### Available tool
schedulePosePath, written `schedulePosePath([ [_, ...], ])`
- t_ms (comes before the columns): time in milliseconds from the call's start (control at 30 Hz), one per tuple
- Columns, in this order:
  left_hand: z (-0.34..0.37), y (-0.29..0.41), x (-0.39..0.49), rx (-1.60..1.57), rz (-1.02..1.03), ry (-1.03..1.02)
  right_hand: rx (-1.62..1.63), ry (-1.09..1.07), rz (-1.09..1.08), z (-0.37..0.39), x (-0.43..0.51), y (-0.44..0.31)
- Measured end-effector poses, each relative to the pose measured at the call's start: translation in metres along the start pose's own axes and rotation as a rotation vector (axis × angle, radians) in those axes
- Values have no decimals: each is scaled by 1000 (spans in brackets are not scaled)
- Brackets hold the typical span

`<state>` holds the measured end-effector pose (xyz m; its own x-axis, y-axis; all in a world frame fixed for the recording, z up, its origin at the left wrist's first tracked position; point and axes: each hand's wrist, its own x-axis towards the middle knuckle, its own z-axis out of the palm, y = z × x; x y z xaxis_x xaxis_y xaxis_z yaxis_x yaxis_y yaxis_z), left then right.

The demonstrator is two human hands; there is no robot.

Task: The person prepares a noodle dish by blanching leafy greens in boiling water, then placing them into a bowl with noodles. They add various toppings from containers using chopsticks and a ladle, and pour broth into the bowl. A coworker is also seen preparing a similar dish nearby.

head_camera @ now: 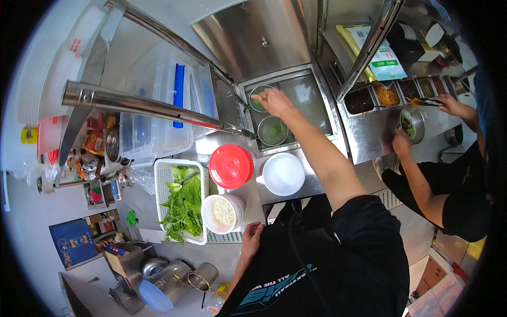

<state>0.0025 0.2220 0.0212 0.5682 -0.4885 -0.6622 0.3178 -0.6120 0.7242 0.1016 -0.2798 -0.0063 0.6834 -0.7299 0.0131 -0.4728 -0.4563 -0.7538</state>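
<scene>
My right hand point(274, 102) reaches over the noodle cooker point(303, 101), fingers bent, just above the rear strainer basket point(258, 104) holding greens. Whether something is between its fingers cannot be made out. A second strainer basket point(273, 130) with greens in cloudy water sits closer to me. Low by my body, my left hand point(252, 237) has curled fingers and shows nothing in it. It is nearest to a white tub of pale noodles or shreds point(222, 213). A white round bowl or lid point(283, 174) rests on the steel ledge before me.
Left of me stand a red-lidded tub point(231, 166), a white plastic basket of leafy greens point(183, 202) and clear plastic bins point(158, 115). A steel rail point(158, 109) crosses above. At right, a co-worker's hands point(403, 142) hold a pot point(412, 125) and tongs beside topping trays point(386, 95).
</scene>
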Motion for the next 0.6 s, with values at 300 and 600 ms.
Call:
schedulePosePath([
  [300,2,22,6,27,-17,48,-4,44,217,-30,31,15],
  [600,12,22,14,45,49,64,132,213,242,-23,-1,39],
])
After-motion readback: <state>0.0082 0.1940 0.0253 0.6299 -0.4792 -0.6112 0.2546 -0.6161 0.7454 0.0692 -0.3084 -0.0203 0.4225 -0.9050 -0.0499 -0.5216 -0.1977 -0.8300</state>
